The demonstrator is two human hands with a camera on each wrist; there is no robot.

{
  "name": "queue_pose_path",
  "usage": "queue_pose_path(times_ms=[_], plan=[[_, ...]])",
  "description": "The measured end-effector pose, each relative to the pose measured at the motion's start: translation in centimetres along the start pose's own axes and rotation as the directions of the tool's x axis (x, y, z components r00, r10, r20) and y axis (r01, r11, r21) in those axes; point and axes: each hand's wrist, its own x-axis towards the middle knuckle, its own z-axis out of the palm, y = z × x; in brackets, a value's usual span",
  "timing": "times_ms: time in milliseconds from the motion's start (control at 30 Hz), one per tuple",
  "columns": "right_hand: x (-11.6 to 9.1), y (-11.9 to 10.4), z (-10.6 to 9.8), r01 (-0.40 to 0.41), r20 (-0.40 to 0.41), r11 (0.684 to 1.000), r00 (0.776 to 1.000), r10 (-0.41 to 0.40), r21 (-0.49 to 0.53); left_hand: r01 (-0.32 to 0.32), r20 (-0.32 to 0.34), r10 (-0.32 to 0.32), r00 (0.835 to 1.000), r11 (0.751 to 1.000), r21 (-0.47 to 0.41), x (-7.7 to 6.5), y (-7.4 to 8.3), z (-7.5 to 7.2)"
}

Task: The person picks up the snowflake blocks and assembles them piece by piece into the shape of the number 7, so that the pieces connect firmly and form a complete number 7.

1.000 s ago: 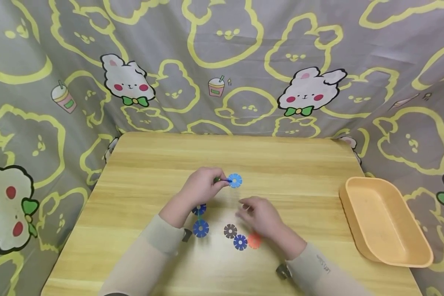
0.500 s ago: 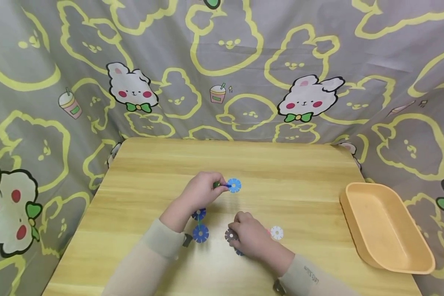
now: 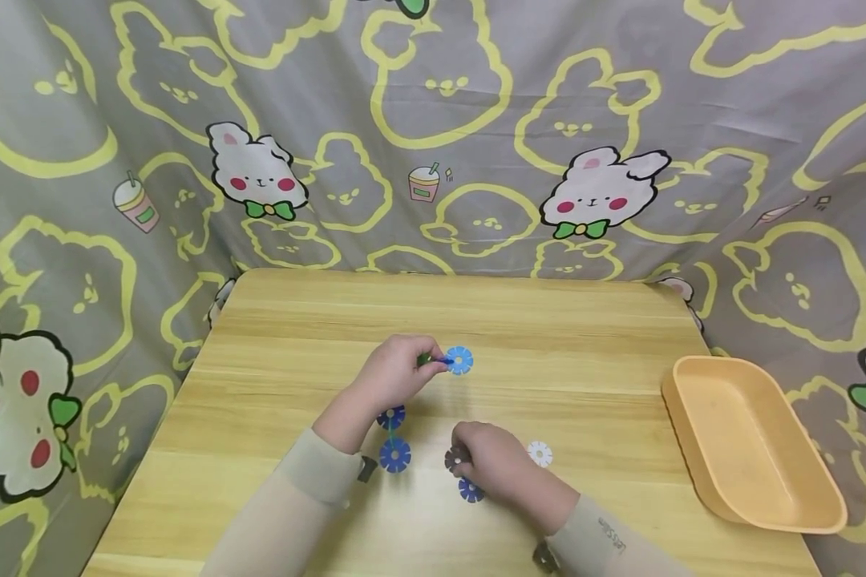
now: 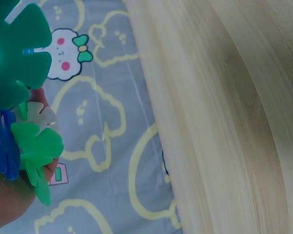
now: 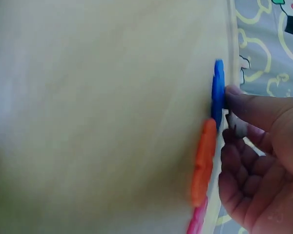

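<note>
In the head view my left hand [image 3: 397, 369] pinches a built piece of plastic snowflake discs above the table. A light blue disc [image 3: 466, 362] sticks out to its right. Dark blue discs [image 3: 386, 457] joined by a green one show under the left wrist. The left wrist view has a green disc [image 4: 27, 66], a blue disc [image 4: 5, 146] and a light green disc [image 4: 39, 146] close by the fingers. My right hand [image 3: 501, 461] pinches a dark brown snowflake disc [image 3: 451, 458]. A blue disc [image 5: 218, 92] and an orange disc [image 5: 203, 163] stand beside its fingers.
A white disc [image 3: 547, 454] lies right of the right hand. Past the orange disc is a pink disc [image 5: 198, 217]. An orange-yellow plastic bin [image 3: 758, 441] stands at the table's right side. A patterned curtain [image 3: 476, 104] surrounds the wooden table [image 3: 317, 304].
The right hand has come down and left onto the brown disc and grips it, uncovering the white disc and covering the orange one. The left hand keeps its hold, almost still.
</note>
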Motion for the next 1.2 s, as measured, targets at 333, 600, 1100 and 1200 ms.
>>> queue_pose_path(times_ms=[333, 600, 1100, 1200], plan=[[0.2, 1.4, -3.4, -0.034, -0.157, 0.887, 0.980, 0.119, 0.461, -0.005, -0.004, 0.005, 1.000, 1.000, -0.005, 0.1, 0.1, 0.2], [0.5, 2.8, -7.5, 0.028, -0.391, 0.759, 0.869, 0.303, 0.650, -0.043, 0.004, 0.043, 0.999, 0.999, 0.004, 0.1, 0.3, 0.3], [0.5, 2.1, -7.8, 0.122, -0.490, 0.784, 0.835, 0.250, 0.609, -0.092, 0.072, 0.089, 0.993, 0.995, 0.038, 0.3, 0.4, 1.0], [0.5, 2.1, -7.7, 0.126, -0.499, 0.790, 0.831, 0.246, 0.600, -0.099, 0.080, 0.095, 0.992, 0.994, 0.045, 0.3, 0.5, 1.0]])
